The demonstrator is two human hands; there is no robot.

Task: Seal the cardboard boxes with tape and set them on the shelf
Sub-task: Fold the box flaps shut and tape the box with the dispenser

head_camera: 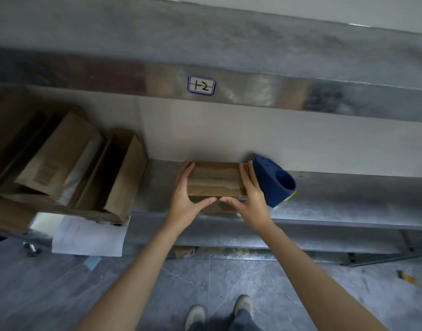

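A small brown cardboard box (214, 179) with a strip of tape along its top seam rests on the metal shelf (336, 194). My left hand (186, 199) clasps its left end, fingers over the top and thumb along the front. My right hand (250, 197) clasps the right end the same way. The two thumbs nearly meet at the box's front face. A blue tape dispenser (272, 180) lies on the shelf, touching the box's right side behind my right hand.
Larger open cardboard boxes (62, 163) crowd the shelf's left part, with a white paper sheet (88, 237) hanging below them. An upper shelf rail carries a label (201, 85) reading 1-2. The shelf runs on to the right. My shoes (244, 304) stand on grey floor tiles.
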